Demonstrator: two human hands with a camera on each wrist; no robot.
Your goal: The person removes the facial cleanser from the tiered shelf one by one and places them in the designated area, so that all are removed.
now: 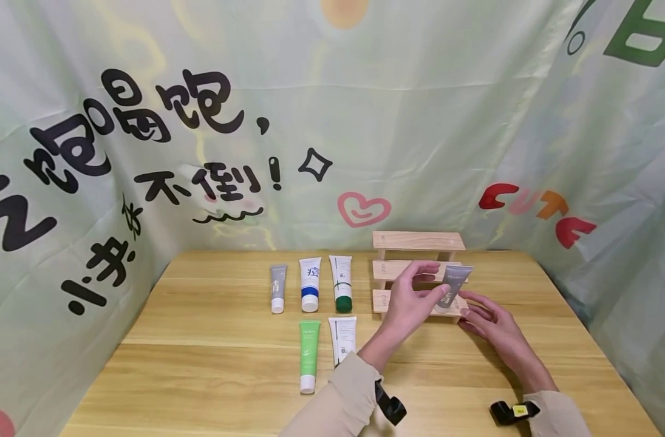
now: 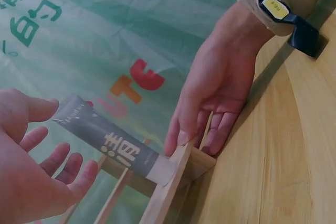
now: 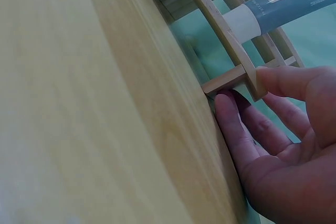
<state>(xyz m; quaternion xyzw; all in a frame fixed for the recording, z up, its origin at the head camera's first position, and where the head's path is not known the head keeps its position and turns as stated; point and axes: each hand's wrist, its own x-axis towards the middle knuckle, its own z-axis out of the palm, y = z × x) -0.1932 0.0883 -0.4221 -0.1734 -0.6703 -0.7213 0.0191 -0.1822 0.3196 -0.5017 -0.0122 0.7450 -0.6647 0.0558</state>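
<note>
A grey tube [image 1: 455, 285] with a white cap stands cap down on the lowest step of a three-tier wooden rack [image 1: 418, 240]. Beside it is my left hand [image 1: 411, 303], its fingers spread apart and not wrapped round the tube. In the left wrist view, the left thumb [image 2: 42, 109] lies at the tube's crimped top end; whether it touches cannot be told. My right hand [image 1: 496, 331] holds the right end of the lowest step. Its thumb is against the board and its fingers are beneath, as the right wrist view shows.
Left of the rack lie a small grey tube [image 1: 277, 288], a blue-and-white tube [image 1: 310, 284], a green-capped white tube [image 1: 341, 283] and a green tube [image 1: 308, 355]. Another white tube [image 1: 343, 337] is partly hidden by my left sleeve. A printed curtain [image 1: 288, 121] hangs behind the wooden table [image 1: 201, 352].
</note>
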